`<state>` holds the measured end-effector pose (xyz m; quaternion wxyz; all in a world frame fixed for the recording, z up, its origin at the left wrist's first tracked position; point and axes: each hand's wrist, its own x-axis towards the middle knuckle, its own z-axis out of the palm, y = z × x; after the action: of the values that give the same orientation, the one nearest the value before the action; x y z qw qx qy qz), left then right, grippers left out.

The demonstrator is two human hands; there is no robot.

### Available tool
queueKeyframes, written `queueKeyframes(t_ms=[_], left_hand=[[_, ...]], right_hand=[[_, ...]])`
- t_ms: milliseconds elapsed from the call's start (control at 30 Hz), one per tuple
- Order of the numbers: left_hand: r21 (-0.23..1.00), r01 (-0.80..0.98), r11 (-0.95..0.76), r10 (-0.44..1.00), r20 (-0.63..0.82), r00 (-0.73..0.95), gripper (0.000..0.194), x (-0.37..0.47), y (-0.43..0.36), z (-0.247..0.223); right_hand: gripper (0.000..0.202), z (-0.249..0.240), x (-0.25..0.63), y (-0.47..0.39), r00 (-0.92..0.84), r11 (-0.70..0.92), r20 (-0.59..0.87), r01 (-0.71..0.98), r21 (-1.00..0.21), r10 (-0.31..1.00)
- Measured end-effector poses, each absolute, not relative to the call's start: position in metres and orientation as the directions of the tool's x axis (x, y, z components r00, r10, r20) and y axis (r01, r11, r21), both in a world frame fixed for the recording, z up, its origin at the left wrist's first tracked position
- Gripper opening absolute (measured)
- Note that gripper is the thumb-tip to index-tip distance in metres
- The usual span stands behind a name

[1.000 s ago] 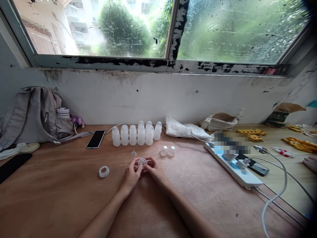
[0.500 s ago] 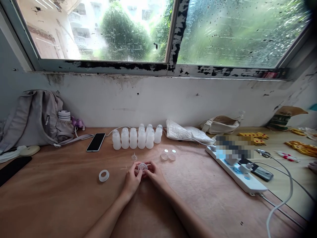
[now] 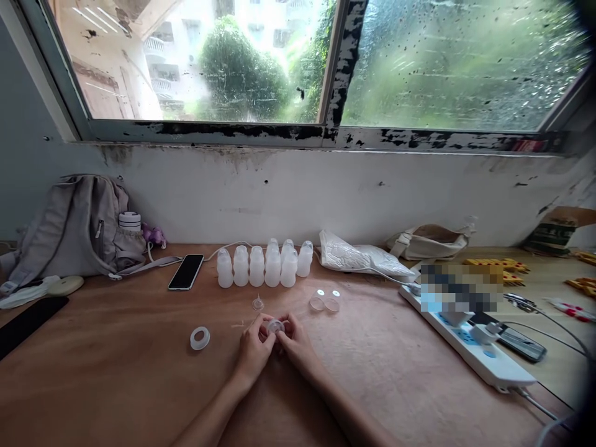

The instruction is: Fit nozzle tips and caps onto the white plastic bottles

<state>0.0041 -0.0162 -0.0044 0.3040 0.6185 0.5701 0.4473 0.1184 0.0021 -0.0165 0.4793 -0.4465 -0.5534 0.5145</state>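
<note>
My left hand and my right hand meet above the brown tabletop. Between them, both sets of fingers pinch a small translucent round cap; its underside is hidden by the fingers. Just beyond the hands stands a clear bottle teat, tip up. To the left lies a white screw ring, flat on the table. Two clear shallow round pieces with white spots sit side by side to the right. Behind stand several small frosted baby bottles in a cluster.
A phone and a grey backpack are at the left, with a black flat object near the edge. A silvery packet lies along the wall. At the right runs a white power strip with plugs and cables.
The camera view has shifted a little, so the whole scene sits lower and further right. Both hands keep hold of the round cap, with only slight finger movement.
</note>
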Motion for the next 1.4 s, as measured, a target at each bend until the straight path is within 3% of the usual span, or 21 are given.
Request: queueKeyframes(t_ms=[400,967,1400], left_hand=[[0.899,0.390,-0.200,0.973,0.228,-0.025,0.022,0.004,-0.021,0.002],[0.934,0.326,-0.146,0.988,0.155,-0.003,0.019,0.003,-0.019,-0.008],[0.895,0.412,-0.168,0.978,0.202,-0.041,0.012,0.003,-0.022,0.000]], right_hand=[[0.024,-0.007,0.126,-0.002,-0.154,0.112,0.098,0.085,-0.990,0.983],[0.021,-0.002,0.126,-0.003,-0.128,0.224,0.199,0.235,-0.946,0.972],[0.022,-0.011,0.125,-0.001,-0.110,0.157,0.142,0.153,-0.976,0.984]])
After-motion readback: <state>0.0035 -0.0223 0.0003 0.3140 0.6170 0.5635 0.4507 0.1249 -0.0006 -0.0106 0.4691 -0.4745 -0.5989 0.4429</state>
